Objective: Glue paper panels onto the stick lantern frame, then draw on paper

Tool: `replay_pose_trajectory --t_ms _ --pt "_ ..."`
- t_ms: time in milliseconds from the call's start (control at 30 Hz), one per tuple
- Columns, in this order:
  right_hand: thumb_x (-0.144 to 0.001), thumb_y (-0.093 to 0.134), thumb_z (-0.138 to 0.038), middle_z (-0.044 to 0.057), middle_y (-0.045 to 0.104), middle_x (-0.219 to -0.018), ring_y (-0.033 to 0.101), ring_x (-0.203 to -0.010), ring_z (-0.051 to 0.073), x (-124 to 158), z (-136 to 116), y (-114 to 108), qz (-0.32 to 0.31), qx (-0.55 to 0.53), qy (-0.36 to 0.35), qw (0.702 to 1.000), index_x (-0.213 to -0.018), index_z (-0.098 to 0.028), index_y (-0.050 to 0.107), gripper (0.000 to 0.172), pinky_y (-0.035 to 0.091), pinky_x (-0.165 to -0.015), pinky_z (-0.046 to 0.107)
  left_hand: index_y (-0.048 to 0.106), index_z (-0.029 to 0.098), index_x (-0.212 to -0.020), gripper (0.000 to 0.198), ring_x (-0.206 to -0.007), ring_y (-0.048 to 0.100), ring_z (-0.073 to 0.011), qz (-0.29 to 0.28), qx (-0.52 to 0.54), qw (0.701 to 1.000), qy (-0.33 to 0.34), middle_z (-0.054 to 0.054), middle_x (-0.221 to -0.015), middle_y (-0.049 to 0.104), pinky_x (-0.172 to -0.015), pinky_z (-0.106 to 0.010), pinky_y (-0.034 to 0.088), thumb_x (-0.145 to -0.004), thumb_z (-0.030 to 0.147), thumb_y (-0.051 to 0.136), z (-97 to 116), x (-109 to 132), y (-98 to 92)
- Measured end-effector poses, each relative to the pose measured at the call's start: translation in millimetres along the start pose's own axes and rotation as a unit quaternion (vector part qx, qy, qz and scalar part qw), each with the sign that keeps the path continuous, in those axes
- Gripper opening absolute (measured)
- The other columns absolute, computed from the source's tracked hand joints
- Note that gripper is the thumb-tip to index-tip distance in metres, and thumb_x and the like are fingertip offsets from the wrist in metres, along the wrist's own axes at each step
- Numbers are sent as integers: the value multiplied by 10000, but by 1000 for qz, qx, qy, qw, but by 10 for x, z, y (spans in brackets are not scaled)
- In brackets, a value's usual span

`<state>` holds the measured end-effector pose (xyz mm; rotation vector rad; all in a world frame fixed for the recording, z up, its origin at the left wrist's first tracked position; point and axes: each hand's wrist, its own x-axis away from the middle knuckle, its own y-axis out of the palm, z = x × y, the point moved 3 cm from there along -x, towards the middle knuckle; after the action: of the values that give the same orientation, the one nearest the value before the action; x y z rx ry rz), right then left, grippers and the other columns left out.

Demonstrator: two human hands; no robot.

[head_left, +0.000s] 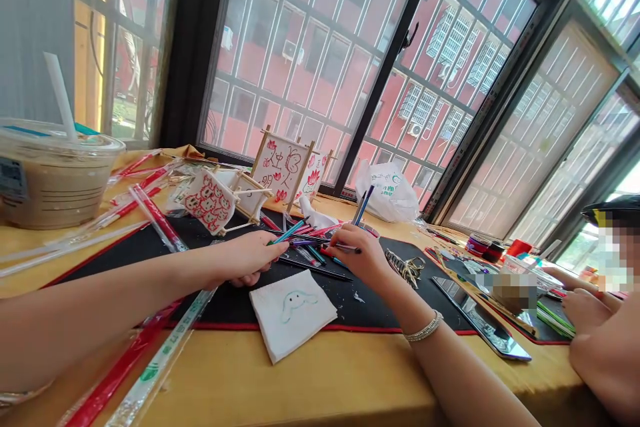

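Note:
My left hand [247, 258] rests on the black mat [120, 257] with its fingers curled round a teal pen [289, 232]. My right hand [356, 255] reaches into a heap of coloured pens [310, 247] and pinches one thin pen from it. In front of both hands lies a white square of paper [293, 312] with a small teal drawing on it. Behind the pens stand small paper lanterns on wooden frames [285, 170], painted in red.
A plastic cup of milky drink with a straw [47, 173] stands at far left. Long red and clear wrapped sticks [150, 213] lie about. Scissors [407, 267] and a phone [480, 320] lie to the right, where another person's hands [585, 307] work. A white bag [390, 193] sits by the barred window.

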<state>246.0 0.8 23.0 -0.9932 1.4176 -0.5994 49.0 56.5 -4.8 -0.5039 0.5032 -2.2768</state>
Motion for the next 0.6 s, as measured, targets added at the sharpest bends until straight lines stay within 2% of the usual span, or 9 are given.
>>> replay_pose_trajectory --t_ms 133,267,333,400,467,500,567,600 --pt "-767 653 -221 57 658 -838 596 -807 186 6 27 34 -61 162 2 985 -767 -189 700 57 387 -643 261 304 223 -756 390 -345 260 -39 16 23 999 28 88 -568 301 -362 -180 129 -821 601 374 13 -26 -13" --pt "-741 690 -279 94 689 -851 618 -821 234 18 73 85 -107 207 49 971 -799 -178 721 119 395 -623 284 307 222 -760 385 -322 293 -39 49 3 998 45 84 -577 332 -334 -181 165 -823 599 359 28 -73 -44" --pt "-763 670 -294 95 693 -843 619 -799 228 27 44 75 -72 186 67 978 -859 -177 716 158 395 -621 284 322 218 -755 396 -316 296 -38 52 3 997 48 83 -570 340 -323 -180 169 -822 606 358 26 -92 -45" --pt "-828 591 -305 68 682 -791 608 -726 191 44 -41 38 7 137 59 989 -1005 -186 678 231 389 -610 271 345 212 -754 405 -311 303 -39 33 11 998 61 84 -556 348 -311 -175 169 -825 610 360 23 -94 -17" --pt "-880 507 -303 33 660 -744 584 -662 156 70 -177 13 69 89 -3 994 -1169 -207 591 315 379 -602 256 372 207 -762 416 -298 311 -42 -6 10 996 87 89 -534 351 -299 -174 185 -820 620 377 29 -73 44" --pt "-890 489 -304 25 653 -745 576 -656 150 84 -251 14 81 76 -49 993 -1217 -218 554 344 372 -600 252 386 207 -771 426 -291 318 -47 -33 5 994 101 93 -518 350 -295 -177 207 -812 631 389 36 -53 85" --pt "-881 508 -312 37 656 -791 576 -706 160 105 -364 30 79 83 -121 986 -1201 -231 561 334 358 -606 252 418 206 -808 460 -288 356 -64 -83 -4 989 126 96 -503 373 -302 -190 270 -782 666 417 56 -6 161" --pt "-871 525 -316 47 656 -804 574 -731 167 109 -389 36 78 93 -132 984 -1132 -228 600 286 351 -609 253 433 205 -832 486 -297 391 -76 -106 -8 985 132 91 -508 401 -315 -201 310 -765 687 425 68 17 189"
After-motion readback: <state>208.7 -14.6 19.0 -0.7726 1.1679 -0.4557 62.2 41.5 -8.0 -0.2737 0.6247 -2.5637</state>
